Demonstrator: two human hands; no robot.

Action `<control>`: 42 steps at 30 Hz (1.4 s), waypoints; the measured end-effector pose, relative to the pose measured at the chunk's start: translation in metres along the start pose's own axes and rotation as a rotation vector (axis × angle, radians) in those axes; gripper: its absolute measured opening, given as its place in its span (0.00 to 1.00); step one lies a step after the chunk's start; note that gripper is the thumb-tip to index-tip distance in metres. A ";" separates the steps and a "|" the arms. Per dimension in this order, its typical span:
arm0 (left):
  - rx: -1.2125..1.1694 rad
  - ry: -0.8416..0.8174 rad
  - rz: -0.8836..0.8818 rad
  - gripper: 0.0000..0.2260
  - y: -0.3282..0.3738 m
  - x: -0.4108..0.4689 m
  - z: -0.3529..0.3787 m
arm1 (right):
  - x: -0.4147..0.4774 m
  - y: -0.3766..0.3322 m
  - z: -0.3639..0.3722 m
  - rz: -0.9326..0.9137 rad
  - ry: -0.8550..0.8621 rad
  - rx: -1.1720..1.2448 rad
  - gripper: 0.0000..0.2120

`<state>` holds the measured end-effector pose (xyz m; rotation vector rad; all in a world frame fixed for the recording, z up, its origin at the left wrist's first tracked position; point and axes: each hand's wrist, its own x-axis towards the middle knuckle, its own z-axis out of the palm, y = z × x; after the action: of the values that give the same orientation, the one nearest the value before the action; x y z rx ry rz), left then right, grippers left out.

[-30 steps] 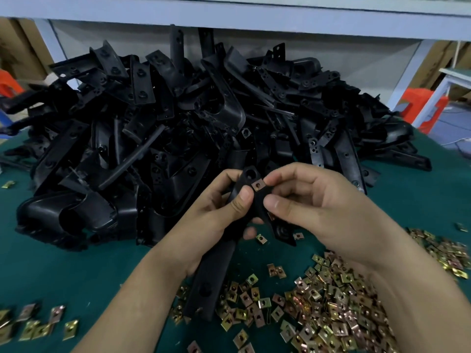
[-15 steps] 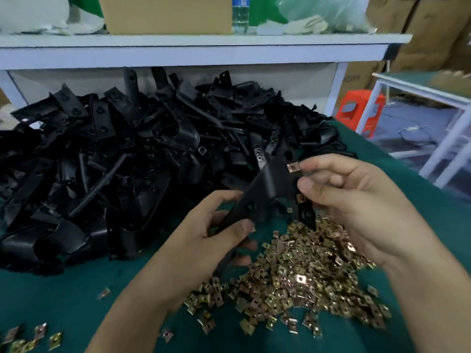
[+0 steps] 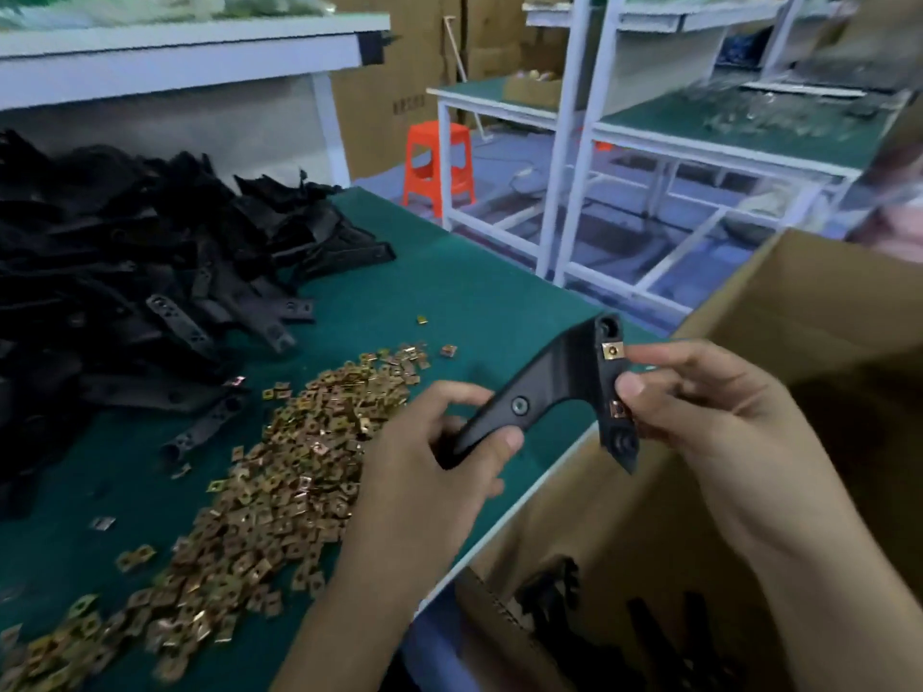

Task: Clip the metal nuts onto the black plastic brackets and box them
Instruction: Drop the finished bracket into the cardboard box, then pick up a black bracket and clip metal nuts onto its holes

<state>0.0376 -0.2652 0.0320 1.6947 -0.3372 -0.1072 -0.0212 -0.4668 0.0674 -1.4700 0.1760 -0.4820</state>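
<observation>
bracket (image 3: 559,387) — two nuts clipped, gripped by left hand (image 3: 439,457) and right hand (image 3: 699,407) | over box (image 3: 824,312) — unboxed | bracket heap (image 3: 125,272), loose nuts (image 3: 279,472) remain

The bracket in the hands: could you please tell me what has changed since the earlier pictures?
Both hands carried the bracket rightwards, from in front of the bracket pile to the table edge, its short arm now over the cardboard box. Nothing was let go: the left hand still grips the long arm, the right hand still pinches the short arm. The bracket pile and loose nuts stayed put.
</observation>
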 end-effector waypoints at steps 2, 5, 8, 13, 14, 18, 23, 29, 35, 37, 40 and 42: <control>0.050 -0.108 -0.002 0.12 -0.002 0.002 0.026 | -0.012 0.000 -0.028 0.018 0.072 -0.035 0.11; 0.138 -0.263 -0.009 0.12 -0.010 0.002 0.058 | -0.034 0.006 -0.067 0.111 0.144 -0.175 0.10; 0.225 -0.390 -0.030 0.10 -0.023 -0.001 0.075 | -0.056 0.020 -0.099 0.322 0.130 -0.400 0.07; 0.390 -0.478 -0.051 0.11 -0.041 -0.003 0.077 | -0.074 0.042 -0.123 0.643 -0.067 -0.897 0.08; 0.375 -0.464 -0.042 0.11 -0.041 -0.003 0.073 | -0.073 0.044 -0.122 0.646 -0.064 -0.917 0.08; 0.333 -0.418 0.023 0.10 -0.033 -0.006 0.051 | -0.060 0.046 -0.092 0.519 -0.111 -0.943 0.08; 0.296 -0.122 0.139 0.09 -0.023 -0.007 -0.010 | -0.026 0.046 -0.004 0.150 -0.158 -0.852 0.02; 0.486 0.448 0.058 0.12 -0.036 -0.008 -0.133 | 0.022 0.063 0.156 -0.176 -0.427 -0.736 0.16; 0.480 0.722 -0.073 0.13 -0.054 -0.012 -0.223 | 0.067 0.086 0.308 -0.158 -0.826 -0.958 0.31; 0.462 0.723 -0.056 0.13 -0.057 -0.012 -0.237 | 0.075 0.097 0.326 -0.123 -0.878 -1.029 0.26; 0.454 0.742 0.022 0.13 -0.061 -0.013 -0.246 | 0.080 0.110 0.326 -0.142 -0.844 -0.953 0.11; 0.412 0.803 0.096 0.10 -0.065 -0.014 -0.245 | 0.083 0.112 0.321 -0.182 -0.704 -0.831 0.08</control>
<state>0.0993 -0.0201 0.0051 1.9646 0.1805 0.7427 0.2044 -0.2059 0.0075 -2.3934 -0.3678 0.0163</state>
